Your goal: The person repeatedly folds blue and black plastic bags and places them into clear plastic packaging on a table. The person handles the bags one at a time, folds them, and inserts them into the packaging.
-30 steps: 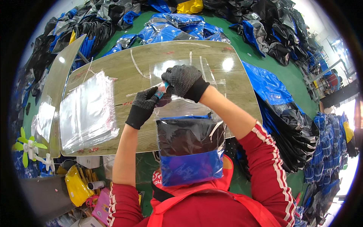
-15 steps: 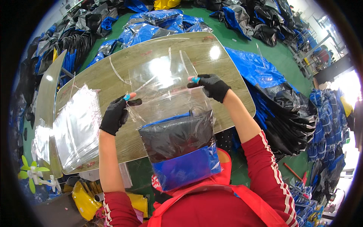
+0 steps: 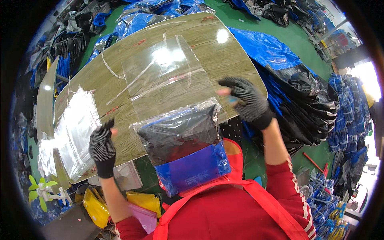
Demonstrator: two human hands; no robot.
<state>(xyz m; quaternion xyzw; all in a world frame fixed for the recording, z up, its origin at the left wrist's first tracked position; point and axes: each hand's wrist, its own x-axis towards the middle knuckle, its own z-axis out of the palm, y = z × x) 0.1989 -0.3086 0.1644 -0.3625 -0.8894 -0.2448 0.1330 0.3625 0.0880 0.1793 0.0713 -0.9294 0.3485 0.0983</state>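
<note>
A clear plastic bag with a folded black and blue sheet [image 3: 182, 140] inside leans over the table's near edge, against my apron. Its clear mouth is crumpled along the top. To its left, my left hand [image 3: 103, 150] hovers by the table edge in a black dotted glove, fingers stretched and holding nothing. My right hand [image 3: 246, 100], gloved alike with bare fingertips, is slightly blurred at the right of the table. Its fingers are apart, with nothing in them. Beyond the filled bag, a flat empty clear bag [image 3: 160, 86] lies on the wood-patterned table [image 3: 208, 44].
A stack of clear bags [image 3: 76, 136] covers the table's left end. Blue and black sheets [image 3: 296, 92] are heaped beside its right edge. Yellow packets [image 3: 96, 208] and a small green fan [image 3: 42, 190] are at the lower left. Bundled blue straps [image 3: 346, 116] hang at the far right.
Both hands have let go of the filled bag's mouth and moved apart. The clear upper part of that bag has dropped down over the folded sheet. The view has shifted slightly.
</note>
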